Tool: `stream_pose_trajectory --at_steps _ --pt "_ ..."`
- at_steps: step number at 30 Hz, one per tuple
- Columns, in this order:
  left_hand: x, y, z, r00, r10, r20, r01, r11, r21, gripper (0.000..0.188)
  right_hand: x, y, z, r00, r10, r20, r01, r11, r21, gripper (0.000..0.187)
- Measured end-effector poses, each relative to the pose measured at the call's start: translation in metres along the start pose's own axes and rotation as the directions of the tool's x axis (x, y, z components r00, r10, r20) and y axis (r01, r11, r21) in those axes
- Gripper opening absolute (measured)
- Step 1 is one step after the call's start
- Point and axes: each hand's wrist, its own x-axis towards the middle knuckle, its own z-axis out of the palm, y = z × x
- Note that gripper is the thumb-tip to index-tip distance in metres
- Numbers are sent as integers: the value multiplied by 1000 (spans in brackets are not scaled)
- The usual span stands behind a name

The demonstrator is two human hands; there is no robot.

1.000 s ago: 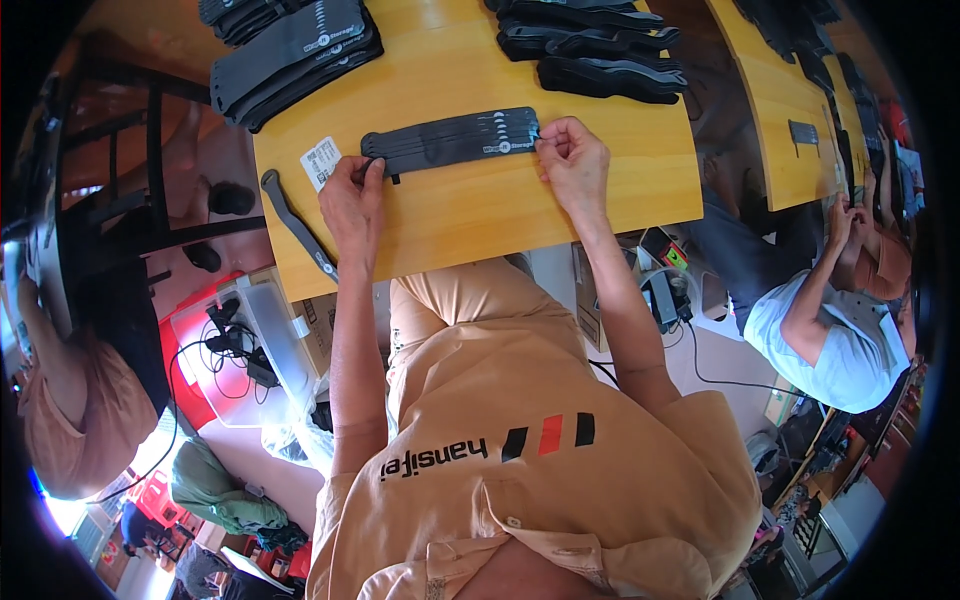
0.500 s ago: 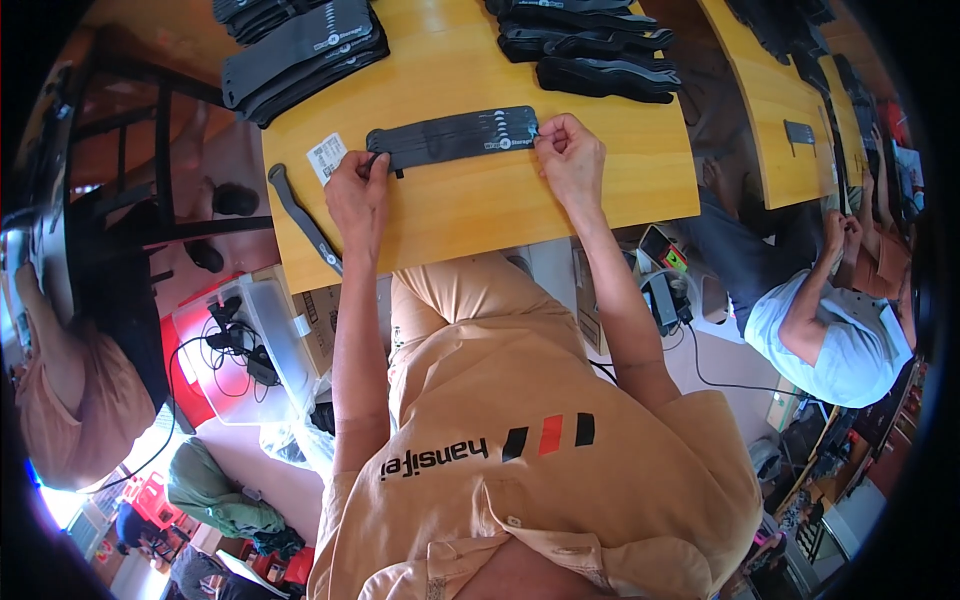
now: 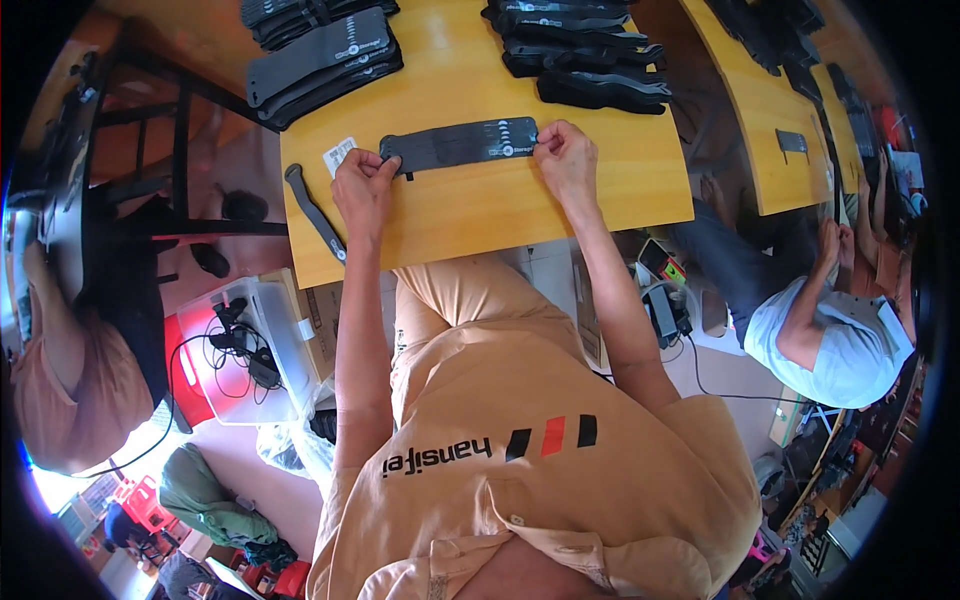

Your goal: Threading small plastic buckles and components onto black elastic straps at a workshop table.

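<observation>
A flat black stack of storage straps (image 3: 460, 147) with white print near its right end lies crosswise on the wooden table. My left hand (image 3: 362, 192) is closed at its left end, thumb and fingertips pinching the near corner. At the other end, my right hand (image 3: 568, 165) pinches the right edge between thumb and fingertips. A small black tab sticks out below the straps near my left thumb. One loose black strap (image 3: 318, 217) lies slanted to the left of my left hand. Partly behind that hand is a white printed label (image 3: 338, 150).
Piles of black straps lie on the far left (image 3: 325, 62) and far right (image 3: 600, 65) of the yellow wooden table (image 3: 480, 210). A clear plastic bin (image 3: 280, 365) with cables stands below left. At right, a person in a light shirt (image 3: 825, 335) sits by another table (image 3: 770, 175).
Relative to the picture, the table and its piles have shifted slightly, mostly with the view. Both hands keep their pinch on the strap stack's ends.
</observation>
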Motion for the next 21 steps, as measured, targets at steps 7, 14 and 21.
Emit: stream_pose_trajectory --at_steps 7,14,21 --pt "-1 4 -8 999 29 -21 -27 996 87 23 1 13 -1 1000 -11 23 9 995 100 6" --pt "-30 32 5 911 407 66 -412 895 173 48 -27 -30 -7 940 -341 22 337 913 -231 26" --pt "-38 20 41 761 557 333 -649 657 384 76 -30 -13 24 811 -402 424 576 675 -462 63"
